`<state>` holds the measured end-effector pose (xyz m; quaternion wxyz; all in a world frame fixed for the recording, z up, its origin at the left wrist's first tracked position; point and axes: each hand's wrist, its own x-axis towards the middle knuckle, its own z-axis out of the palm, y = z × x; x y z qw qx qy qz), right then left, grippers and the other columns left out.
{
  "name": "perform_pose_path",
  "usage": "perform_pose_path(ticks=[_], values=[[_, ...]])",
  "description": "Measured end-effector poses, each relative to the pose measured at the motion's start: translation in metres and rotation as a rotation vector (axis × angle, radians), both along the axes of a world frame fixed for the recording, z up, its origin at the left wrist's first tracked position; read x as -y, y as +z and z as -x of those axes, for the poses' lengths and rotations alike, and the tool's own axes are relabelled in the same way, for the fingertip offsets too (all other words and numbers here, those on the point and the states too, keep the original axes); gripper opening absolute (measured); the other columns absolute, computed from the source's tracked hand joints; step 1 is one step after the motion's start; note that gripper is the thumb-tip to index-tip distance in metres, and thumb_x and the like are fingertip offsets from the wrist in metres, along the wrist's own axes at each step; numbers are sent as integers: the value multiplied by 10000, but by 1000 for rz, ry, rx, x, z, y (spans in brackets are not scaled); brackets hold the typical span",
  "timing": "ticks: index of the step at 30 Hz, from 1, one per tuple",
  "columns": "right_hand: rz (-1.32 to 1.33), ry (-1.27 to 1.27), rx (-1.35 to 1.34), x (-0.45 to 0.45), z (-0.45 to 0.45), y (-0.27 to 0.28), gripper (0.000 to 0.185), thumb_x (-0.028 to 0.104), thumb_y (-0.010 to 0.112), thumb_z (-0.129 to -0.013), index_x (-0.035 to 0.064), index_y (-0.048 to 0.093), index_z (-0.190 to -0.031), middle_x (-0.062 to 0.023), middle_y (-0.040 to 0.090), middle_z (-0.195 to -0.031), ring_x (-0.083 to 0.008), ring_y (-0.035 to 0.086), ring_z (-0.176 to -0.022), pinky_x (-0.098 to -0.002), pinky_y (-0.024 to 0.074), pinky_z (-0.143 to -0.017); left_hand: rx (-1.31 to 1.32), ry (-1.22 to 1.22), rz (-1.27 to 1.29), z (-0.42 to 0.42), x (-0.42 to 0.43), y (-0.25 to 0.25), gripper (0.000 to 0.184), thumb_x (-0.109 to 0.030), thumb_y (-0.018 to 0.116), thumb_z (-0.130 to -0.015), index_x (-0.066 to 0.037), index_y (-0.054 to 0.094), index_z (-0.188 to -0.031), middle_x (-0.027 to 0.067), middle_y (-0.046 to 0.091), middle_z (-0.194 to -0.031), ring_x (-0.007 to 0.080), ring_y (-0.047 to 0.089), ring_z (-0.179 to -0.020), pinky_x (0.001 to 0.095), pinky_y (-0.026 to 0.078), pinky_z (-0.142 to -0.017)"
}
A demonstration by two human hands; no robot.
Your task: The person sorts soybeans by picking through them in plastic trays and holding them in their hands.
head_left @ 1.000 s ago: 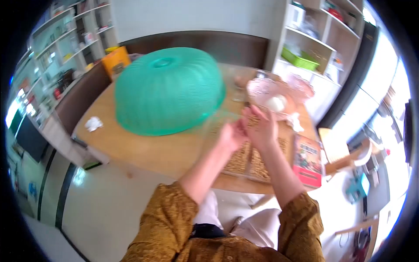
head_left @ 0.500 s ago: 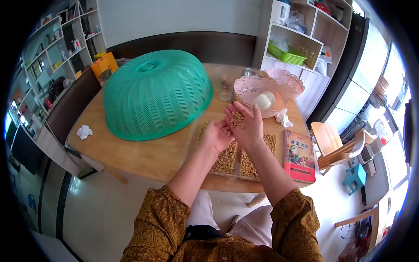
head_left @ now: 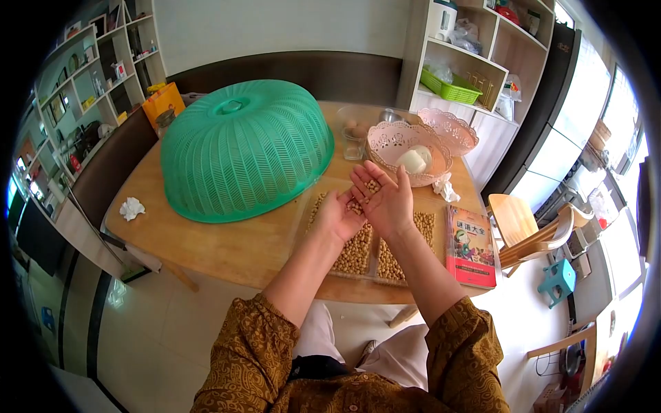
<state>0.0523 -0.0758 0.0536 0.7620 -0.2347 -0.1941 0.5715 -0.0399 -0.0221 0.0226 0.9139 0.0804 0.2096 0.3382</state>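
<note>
Both my hands are held palms up, side by side and touching, above a shallow tray (head_left: 376,260) of dried soybeans (head_left: 354,253). My right hand (head_left: 390,205) carries a small pile of soybeans on its palm, with the fingers stretched away from me and the thumb apart. My left hand (head_left: 339,219) is cupped against its edge, with a few soybeans near the fingers. The tray's beans lie in separate sections, partly hidden under my wrists and hands.
A large green mesh food cover (head_left: 248,148) fills the table's left side. Behind my hands stand a pink lace-edged basket (head_left: 385,141) with a white object, and a glass (head_left: 353,147). Right of the tray lies a red book (head_left: 471,246). Crumpled tissues (head_left: 132,208) lie on the table (head_left: 206,248).
Fewer soybeans show on my right palm than before. My hands stay together over the tray with only a slight shift, and the view has moved a little.
</note>
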Motion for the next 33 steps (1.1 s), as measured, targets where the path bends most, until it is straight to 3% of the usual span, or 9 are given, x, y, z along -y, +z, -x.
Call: perform_pose_path(ticks=[10, 19, 29, 31, 33], values=[[-21, -13, 24, 0, 5, 1, 624, 541, 282, -938, 7, 495, -1180, -135, 538, -1163, -266, 467, -1150, -380, 331, -993, 5, 0, -2, 3, 1, 5, 498, -401, 150, -988, -40, 443, -1169, 75, 467, -1140, 224, 454, -1127, 437, 371, -993], [-18, -2, 162, 1, 9, 6, 629, 544, 259, -942, 14, 489, -1191, -149, 534, -1195, -261, 457, -1174, -374, 329, -996, -28, 32, -2, 6, 7, 16, 459, -377, 159, -989, -44, 438, -1137, 84, 478, -1111, 222, 471, -1081, 440, 387, -962], [-118, 25, 499, 6, 20, 14, 676, 542, 172, -948, 15, 482, -1233, -113, 499, -1285, -240, 353, -1275, -372, 265, -1019, -19, 17, -67, 10, 6, 21, 417, -339, 150, -986, -53, 427, -1107, 74, 477, -1084, 214, 466, -1042, 447, 381, -925], [-108, 42, 529, 5, 21, 14, 676, 537, 162, -950, 14, 475, -1242, -112, 488, -1296, -242, 341, -1284, -378, 256, -1023, -14, 35, -44, 9, 4, 20, 533, -432, 141, -969, -40, 490, -1060, 96, 466, -1066, 230, 422, -1092, 439, 332, -987], [-132, -7, 525, 2, 20, 7, 663, 525, 169, -955, 13, 458, -1262, -110, 461, -1320, -246, 337, -1287, -371, 266, -1017, -32, 30, -63, 9, 1, 14, 543, -438, 145, -967, -32, 483, -1095, 94, 462, -1076, 230, 418, -1092, 438, 332, -987]])
